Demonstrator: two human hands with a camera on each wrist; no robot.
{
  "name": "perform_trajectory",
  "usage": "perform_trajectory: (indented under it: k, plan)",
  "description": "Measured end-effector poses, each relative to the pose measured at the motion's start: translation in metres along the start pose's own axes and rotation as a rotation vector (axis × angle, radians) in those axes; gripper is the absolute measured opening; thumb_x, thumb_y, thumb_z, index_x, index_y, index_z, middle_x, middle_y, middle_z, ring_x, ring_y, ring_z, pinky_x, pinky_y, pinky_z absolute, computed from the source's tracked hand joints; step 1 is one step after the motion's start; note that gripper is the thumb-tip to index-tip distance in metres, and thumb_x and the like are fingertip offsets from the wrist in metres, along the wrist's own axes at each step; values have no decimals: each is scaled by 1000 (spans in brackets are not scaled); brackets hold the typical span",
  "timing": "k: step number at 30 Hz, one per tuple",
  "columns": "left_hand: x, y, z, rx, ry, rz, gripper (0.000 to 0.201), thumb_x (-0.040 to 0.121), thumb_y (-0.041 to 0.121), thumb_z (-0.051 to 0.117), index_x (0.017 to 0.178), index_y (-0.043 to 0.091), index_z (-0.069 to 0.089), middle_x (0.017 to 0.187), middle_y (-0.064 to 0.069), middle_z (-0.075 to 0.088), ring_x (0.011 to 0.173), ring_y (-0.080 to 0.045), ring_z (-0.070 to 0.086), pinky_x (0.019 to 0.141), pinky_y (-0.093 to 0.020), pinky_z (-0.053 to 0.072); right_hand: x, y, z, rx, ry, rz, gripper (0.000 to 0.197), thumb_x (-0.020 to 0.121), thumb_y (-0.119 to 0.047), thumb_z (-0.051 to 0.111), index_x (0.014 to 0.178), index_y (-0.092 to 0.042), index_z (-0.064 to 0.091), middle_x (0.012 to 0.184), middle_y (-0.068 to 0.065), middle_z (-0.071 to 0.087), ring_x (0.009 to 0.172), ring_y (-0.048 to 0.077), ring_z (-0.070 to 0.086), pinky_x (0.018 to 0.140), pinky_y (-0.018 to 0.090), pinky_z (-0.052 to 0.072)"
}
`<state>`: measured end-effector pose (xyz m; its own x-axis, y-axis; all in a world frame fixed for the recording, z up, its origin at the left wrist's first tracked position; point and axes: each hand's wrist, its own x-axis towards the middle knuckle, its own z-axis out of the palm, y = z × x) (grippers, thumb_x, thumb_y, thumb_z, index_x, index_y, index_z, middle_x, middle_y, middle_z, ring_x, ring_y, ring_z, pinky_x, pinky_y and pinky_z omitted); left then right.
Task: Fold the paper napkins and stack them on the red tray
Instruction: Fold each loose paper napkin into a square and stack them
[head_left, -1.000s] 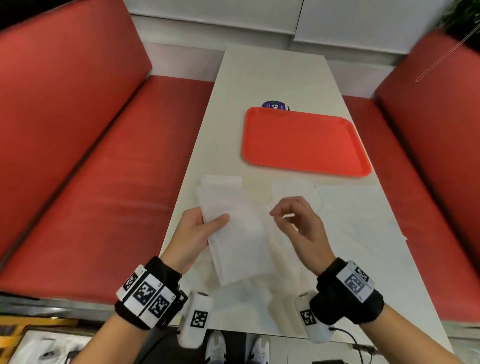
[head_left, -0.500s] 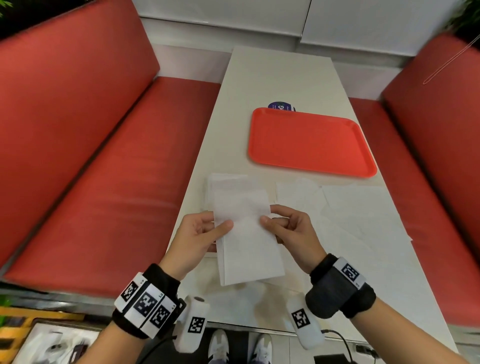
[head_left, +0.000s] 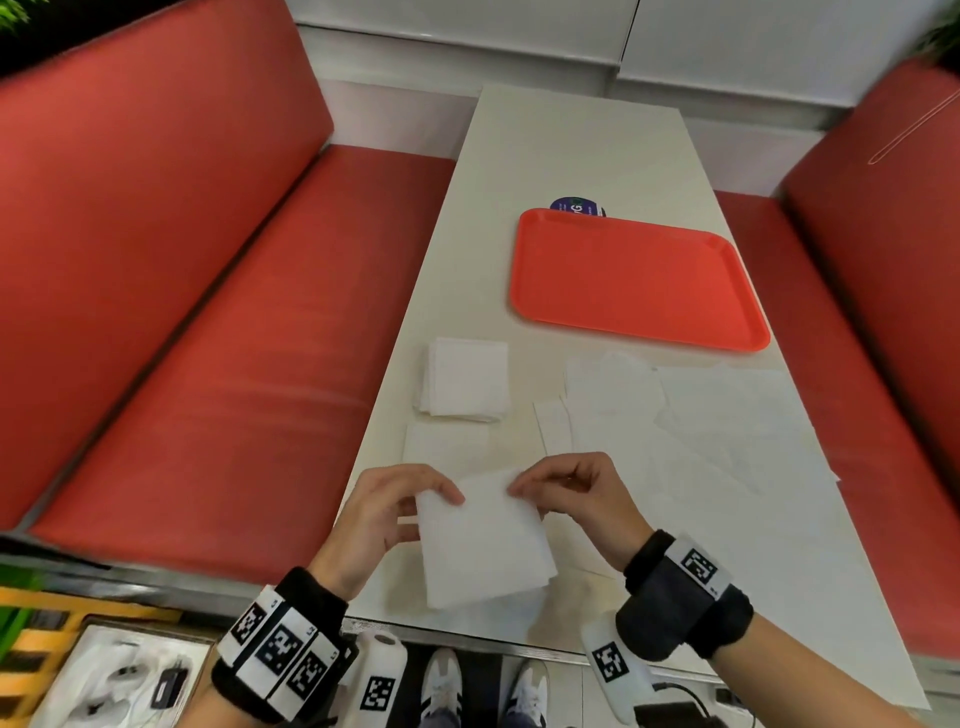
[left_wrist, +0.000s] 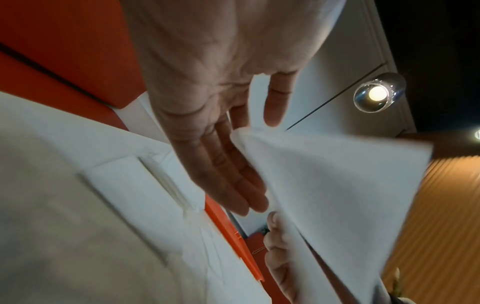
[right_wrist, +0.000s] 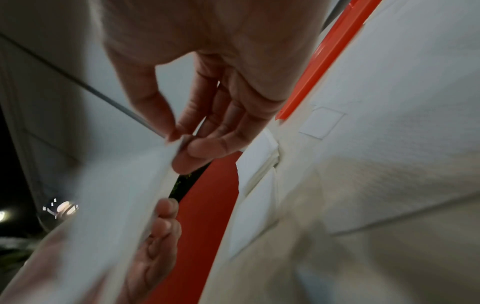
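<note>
Napkins are the matter here, but by size the white table (head_left: 571, 156) comes first: it runs long from the near edge to the far wall, flanked by a red bench (head_left: 182, 312) on the left and another on the right. On its far right half lies the red tray (head_left: 634, 280), long axis across the table, bare, with a dark blue sticker (head_left: 576, 206) peeking from behind its far edge.

Near the tray's front edge, on the right, unfolded napkin sheets (head_left: 727, 415) lie spread flat and overlapping. To the left of them sits a small folded stack (head_left: 467, 379), roughly square, well apart from the tray.

At the near edge, raised above the table, is the held napkin (head_left: 483, 540), folded into a rectangle whose long axis runs near to far, tilted slightly with its far end leaning right. Its far corners are up at the hands and the near end hangs toward the table's edge.

The left hand (head_left: 384, 514) pinches the napkin's far left corner, thumb on top, fingers (left_wrist: 233, 185) lying fairly straight beneath the sheet. The right hand (head_left: 571, 499) pinches the far right corner between thumb and curled fingertips (right_wrist: 197, 148). The wrist views are blurred, so the finer layers of the fold cannot be told. Both wrists wear black bands with printed markers.
</note>
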<state>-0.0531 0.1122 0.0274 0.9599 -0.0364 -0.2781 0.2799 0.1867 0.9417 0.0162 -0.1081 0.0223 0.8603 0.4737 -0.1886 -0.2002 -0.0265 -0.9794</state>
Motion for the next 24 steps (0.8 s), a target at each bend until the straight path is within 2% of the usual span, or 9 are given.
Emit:
perform_trajectory:
  k: [1, 3, 5, 9, 11, 13, 16, 20, 24]
  plan:
    - [-2, -4, -2, 32, 20, -17, 26, 79, 27, 61, 80, 3, 72, 86, -10, 67, 78, -20, 63, 65, -32, 51, -1, 5, 2, -55, 3, 18, 10, 78, 5, 71, 79, -2, 77, 80, 13, 74, 69, 17, 65, 62, 23, 51]
    - [-3, -11, -7, 104, 99, -34, 6, 80, 11, 73, 85, 8, 72, 90, -15, 67, 80, -25, 66, 70, -40, 53, 1, 11, 5, -119, 16, 55, 10, 76, 5, 75, 83, -1, 77, 81, 15, 75, 67, 15, 66, 62, 20, 51]
    - [0, -17, -16, 203, 183, -29, 16, 78, -4, 73, 86, 10, 73, 87, -14, 64, 75, -26, 66, 68, -36, 53, 8, 13, 8, -158, 53, 67, 12, 75, 3, 77, 86, -2, 77, 82, 21, 74, 66, 16, 66, 63, 19, 51]
    - [21, -14, -34, 386, 345, 2, 17, 75, 1, 77, 80, 17, 77, 81, -7, 74, 76, -20, 69, 72, -31, 54, 38, 14, 12, -283, 80, 72, 19, 74, -3, 79, 91, -12, 77, 87, 23, 73, 66, 14, 65, 68, 17, 51]
    - [34, -10, -38, 512, 384, 14, 17, 76, 5, 78, 83, 20, 76, 80, -9, 74, 75, -18, 70, 66, -25, 55, 55, 16, 14, -390, 86, 71, 23, 74, -6, 79, 94, -17, 76, 90, 18, 74, 64, 9, 63, 67, 13, 48]
    - [45, -6, -38, 645, 390, 9, 19, 77, 6, 77, 90, 20, 73, 80, -13, 72, 77, -20, 69, 57, -16, 50, 68, 17, 16, -499, 96, 72, 25, 76, -7, 77, 98, -18, 75, 94, 13, 74, 65, 8, 63, 64, 8, 46]
    - [56, -8, -36, 811, 380, -18, 27, 78, 5, 74, 102, 17, 70, 93, -10, 64, 80, -18, 64, 57, -15, 45, 81, 21, 18, -626, 93, 93, 28, 79, -7, 72, 105, -16, 74, 94, 7, 71, 68, 11, 64, 62, 3, 46]
    - [62, -18, -35, 941, 318, -74, 37, 79, 7, 75, 114, 13, 65, 110, -4, 55, 83, -17, 60, 74, -22, 48, 86, 29, 18, -728, 37, 136, 34, 81, -7, 69, 115, -12, 69, 82, 0, 61, 60, 0, 53, 60, 0, 39]
    - [61, -20, -35, 1016, 275, -43, 39, 78, 11, 76, 115, 15, 65, 114, 1, 53, 87, -14, 53, 82, -24, 44, 78, 22, 3, -780, 40, 140, 35, 82, -19, 71, 116, -19, 68, 93, 0, 57, 67, 6, 49, 67, 15, 41]
